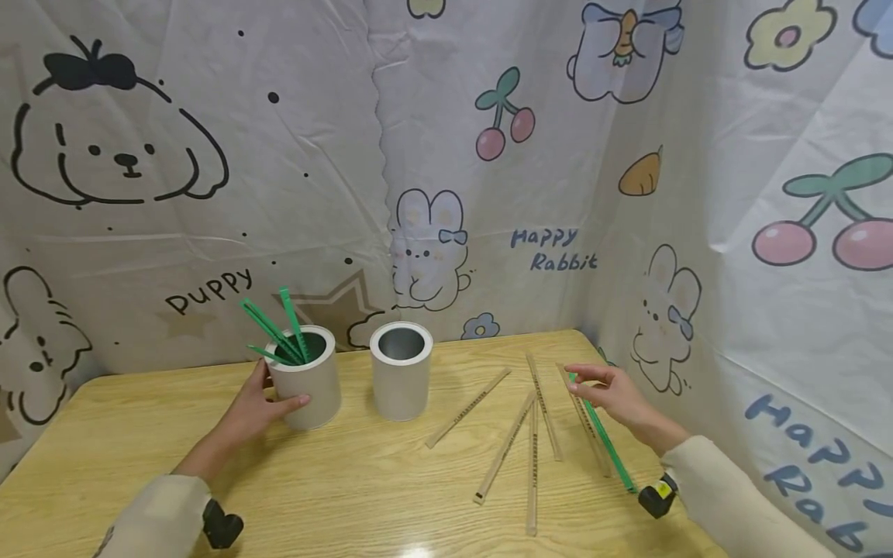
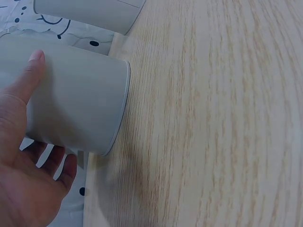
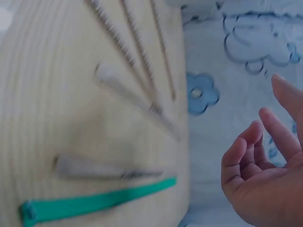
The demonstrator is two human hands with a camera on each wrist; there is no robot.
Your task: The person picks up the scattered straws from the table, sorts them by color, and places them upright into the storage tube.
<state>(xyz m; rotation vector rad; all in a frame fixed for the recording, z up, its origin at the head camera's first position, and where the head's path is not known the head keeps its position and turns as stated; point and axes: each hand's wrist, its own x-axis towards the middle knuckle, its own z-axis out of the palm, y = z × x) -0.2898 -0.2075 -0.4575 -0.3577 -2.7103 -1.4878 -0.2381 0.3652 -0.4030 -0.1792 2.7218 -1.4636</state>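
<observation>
- I've got the left hand gripping the left can, thumb across its wall.
- Green sticks lean inside it.
- Near it, the right can stands upright!
- Five brown sticks lie on the table.
- My right hand, fingers loose, released, hovers by the lone green stick, beside a brown one.

left hand: partly hidden behind canister | brown stick lettering: unreadable
</observation>
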